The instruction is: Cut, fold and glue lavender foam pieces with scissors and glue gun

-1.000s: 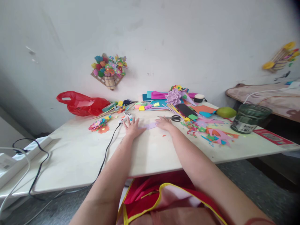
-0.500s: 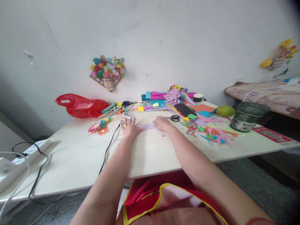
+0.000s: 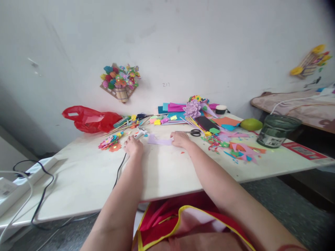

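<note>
A thin lilac strip [image 3: 159,140] lies flat on the table in front of me. Its right end is under the bent fingers of my right hand [image 3: 180,140], which hold it against the tabletop. To the left, my left hand [image 3: 134,145] closes around the rear of a white glue gun [image 3: 140,133], whose nozzle points away to the right. The gun's black cord [image 3: 120,169] runs back beneath my left wrist. Just beyond my right hand lie black-handled scissors [image 3: 195,132].
Foam flowers [image 3: 111,142] lie on the left, near a red plastic bag [image 3: 91,120]. Colourful scraps [image 3: 243,151], a green fruit [image 3: 251,124] and a glass jar [image 3: 278,130] occupy the right side. A white power strip [image 3: 28,177] sits at the left edge.
My left hand has left the lilac strip and moved left onto the glue gun. My right hand stays at the strip's right end.
</note>
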### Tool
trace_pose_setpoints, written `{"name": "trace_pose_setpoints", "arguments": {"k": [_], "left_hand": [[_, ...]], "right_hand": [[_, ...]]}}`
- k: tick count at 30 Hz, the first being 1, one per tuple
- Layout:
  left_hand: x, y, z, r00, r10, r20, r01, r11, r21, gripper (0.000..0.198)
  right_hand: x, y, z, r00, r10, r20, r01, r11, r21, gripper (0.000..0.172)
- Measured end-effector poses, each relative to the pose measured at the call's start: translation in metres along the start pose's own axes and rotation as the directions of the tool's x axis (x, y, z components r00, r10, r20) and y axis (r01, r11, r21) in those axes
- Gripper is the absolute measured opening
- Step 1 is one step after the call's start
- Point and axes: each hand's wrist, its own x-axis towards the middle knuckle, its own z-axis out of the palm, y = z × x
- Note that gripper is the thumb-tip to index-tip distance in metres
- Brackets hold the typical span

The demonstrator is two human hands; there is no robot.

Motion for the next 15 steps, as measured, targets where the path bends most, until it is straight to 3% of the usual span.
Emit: {"name": "trace_pose_setpoints", "arguments": {"k": [8, 15], "left_hand": [[0.019, -0.013, -0.001, 0.975, -0.141, 0.17, 0.145, 0.989, -0.014, 0.034], [0.014, -0.014, -0.006, 0.985, -0.122, 0.121, 0.13, 0.99, -0.057, 0.027]], "right_hand": [[0.001, -0.008, 0.004, 0.999, 0.0, 0.035, -0.001, 0.999, 0.037, 0.032], [-0.005, -0.018, 0.0, 0.999, -0.045, 0.019, 0.043, 0.996, 0.077, 0.028]]}}
